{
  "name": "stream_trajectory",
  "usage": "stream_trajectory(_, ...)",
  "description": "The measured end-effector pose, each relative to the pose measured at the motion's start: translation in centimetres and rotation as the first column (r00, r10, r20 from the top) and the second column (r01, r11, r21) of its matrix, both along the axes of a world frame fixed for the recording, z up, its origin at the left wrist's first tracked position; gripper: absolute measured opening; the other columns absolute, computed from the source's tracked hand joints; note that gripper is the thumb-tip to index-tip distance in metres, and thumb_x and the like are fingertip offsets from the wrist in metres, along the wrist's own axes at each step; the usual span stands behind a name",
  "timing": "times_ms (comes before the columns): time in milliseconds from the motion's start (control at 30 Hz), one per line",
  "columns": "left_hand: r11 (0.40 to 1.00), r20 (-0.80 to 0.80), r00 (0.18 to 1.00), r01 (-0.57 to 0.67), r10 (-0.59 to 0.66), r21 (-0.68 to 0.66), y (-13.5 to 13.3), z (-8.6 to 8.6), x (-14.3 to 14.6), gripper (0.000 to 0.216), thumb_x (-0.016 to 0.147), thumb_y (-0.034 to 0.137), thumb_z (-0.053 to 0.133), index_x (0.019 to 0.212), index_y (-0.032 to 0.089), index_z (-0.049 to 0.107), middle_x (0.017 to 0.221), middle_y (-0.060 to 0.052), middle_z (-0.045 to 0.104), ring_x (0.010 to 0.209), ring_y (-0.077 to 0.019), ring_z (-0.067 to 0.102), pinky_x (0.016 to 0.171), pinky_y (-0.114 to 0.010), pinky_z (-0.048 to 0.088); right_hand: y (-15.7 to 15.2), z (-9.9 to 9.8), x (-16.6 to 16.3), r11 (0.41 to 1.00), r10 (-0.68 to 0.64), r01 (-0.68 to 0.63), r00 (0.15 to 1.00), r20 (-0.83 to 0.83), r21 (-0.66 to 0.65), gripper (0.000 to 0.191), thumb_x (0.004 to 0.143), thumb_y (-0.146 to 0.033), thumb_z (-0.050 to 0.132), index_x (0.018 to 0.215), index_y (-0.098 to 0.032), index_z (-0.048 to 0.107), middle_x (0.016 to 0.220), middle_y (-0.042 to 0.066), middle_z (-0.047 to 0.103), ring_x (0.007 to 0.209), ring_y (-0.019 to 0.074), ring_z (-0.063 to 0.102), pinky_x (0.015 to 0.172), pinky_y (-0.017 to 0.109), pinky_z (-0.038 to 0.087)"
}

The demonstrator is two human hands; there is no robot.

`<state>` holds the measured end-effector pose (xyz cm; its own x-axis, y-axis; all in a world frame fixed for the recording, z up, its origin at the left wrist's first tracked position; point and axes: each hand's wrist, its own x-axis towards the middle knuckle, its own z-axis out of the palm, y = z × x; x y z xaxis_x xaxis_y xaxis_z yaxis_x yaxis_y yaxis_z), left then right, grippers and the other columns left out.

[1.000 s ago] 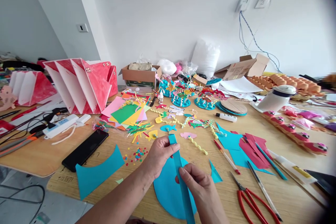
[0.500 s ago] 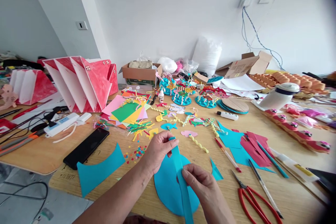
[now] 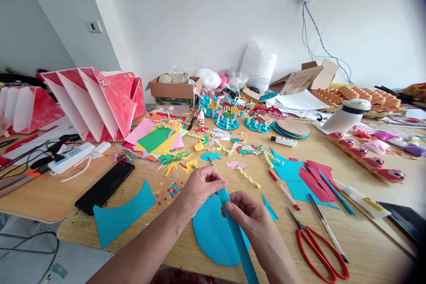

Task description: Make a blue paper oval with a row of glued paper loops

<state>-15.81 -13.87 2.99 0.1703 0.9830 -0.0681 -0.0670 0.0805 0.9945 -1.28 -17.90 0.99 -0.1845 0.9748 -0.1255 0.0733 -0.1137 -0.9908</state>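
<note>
Left hand (image 3: 203, 190), right hand (image 3: 252, 214): fingertips closed on blue strip (image 3: 238, 238), left at top, right just below; strip over blue disc (image 3: 210, 236) (contact unclear). Uneven tug could crease or tear it.

fingers (image 3: 234, 211) pinching a blue strip (image 3: 240, 240), blue disc (image 3: 212, 235) below, red-handled scissors (image 3: 301, 227)

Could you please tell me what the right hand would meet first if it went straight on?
Pointing forward and leftward, the right hand would probably meet the left hand first, which pinches the far end of the same blue strip; depth is hard to judge.
</note>
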Motion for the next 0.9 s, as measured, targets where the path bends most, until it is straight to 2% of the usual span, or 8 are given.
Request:
stream_trajectory(233, 1.000, -0.031, 0.999, 0.010, -0.010, -0.002, 0.00, -0.15, 0.03, 0.033, 0.058, 0.041, 0.071, 0.056, 0.016, 0.050, 0.048, 0.005, 0.046, 0.045, -0.0077, 0.042, 0.045, -0.020, 0.032, 0.15, -0.87, -0.30, 0.991, -0.104, 0.085, 0.973, 0.205, 0.099, 0.031, 0.071, -0.046, 0.056, 0.057, -0.018, 0.052, 0.052, -0.001, 0.053, 0.052, 0.0128, 0.043, 0.050, 0.024, 0.030)
stream_trajectory(433, 1.000, -0.061, 0.998, 0.011, -0.010, 0.015, -0.03, -0.57, 0.26, 0.031, 0.061, 0.040, 0.068, 0.057, 0.016, 0.049, 0.050, 0.006, 0.045, 0.046, -0.0073, 0.041, 0.046, -0.019, 0.032, 0.52, -0.65, -0.22, 0.993, -0.105, 0.094, 0.979, 0.173, 0.068, 0.029, 0.068, -0.046, 0.058, 0.060, -0.017, 0.056, 0.052, -0.002, 0.048, 0.051, 0.0118, 0.040, 0.047, 0.023, 0.029)
stream_trajectory(633, 0.999, -0.077, 0.997, 0.031, -0.028, 0.030, -0.34, -0.39, 0.55, 0.030, 0.061, 0.040, 0.066, 0.057, 0.016, 0.048, 0.051, 0.005, 0.044, 0.049, -0.0078, 0.040, 0.049, -0.021, 0.033, 0.56, -0.34, -0.35, 0.983, -0.132, 0.107, 0.976, 0.173, 0.150, 0.029, 0.070, -0.042, 0.057, 0.057, -0.017, 0.056, 0.050, -0.004, 0.039, 0.051, 0.0105, 0.034, 0.046, 0.022, 0.026)
stream_trajectory(767, 0.999, -0.078, 0.996, 0.041, -0.039, 0.024, -0.39, -0.38, 0.62, 0.031, 0.061, 0.040, 0.066, 0.057, 0.016, 0.047, 0.051, 0.005, 0.044, 0.050, -0.0084, 0.040, 0.049, -0.021, 0.033, 0.58, -0.04, -0.36, 0.986, -0.117, 0.095, 0.980, 0.162, 0.139, 0.029, 0.070, -0.042, 0.055, 0.055, -0.017, 0.053, 0.049, -0.005, 0.037, 0.050, 0.0104, 0.033, 0.046, 0.022, 0.026)
stream_trajectory(900, 0.999, -0.089, 0.996, 0.017, -0.013, 0.045, -0.28, -0.56, 0.77, 0.026, 0.063, 0.036, 0.065, 0.057, 0.016, 0.048, 0.051, 0.005, 0.044, 0.051, -0.0085, 0.040, 0.050, -0.021, 0.032, 0.79, -0.17, -0.67, 0.983, -0.129, 0.100, 0.972, 0.197, 0.154, 0.026, 0.072, -0.043, 0.053, 0.067, -0.018, 0.059, 0.055, -0.002, 0.051, 0.053, 0.0129, 0.044, 0.049, 0.023, 0.032)
